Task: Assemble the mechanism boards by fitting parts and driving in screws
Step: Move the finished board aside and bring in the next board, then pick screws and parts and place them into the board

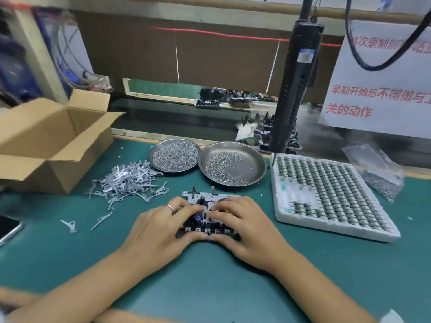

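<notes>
Green mat bears the mechanism board; left hand at 9 o'clock, right hand at 3 o'clock, fingers curled onto it, thumbs gripping its near edge.

A green-topped workbench runs up to a dark conveyor belt. Behind it stands a brown board wall, crossed by a red cord. A white paper notice with red characters hangs at the right.

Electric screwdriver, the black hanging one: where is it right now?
Head view, right of centre: the black electric screwdriver hangs untouched, tip behind the white foam parts tray, right of the two round steel screw dishes.
</notes>
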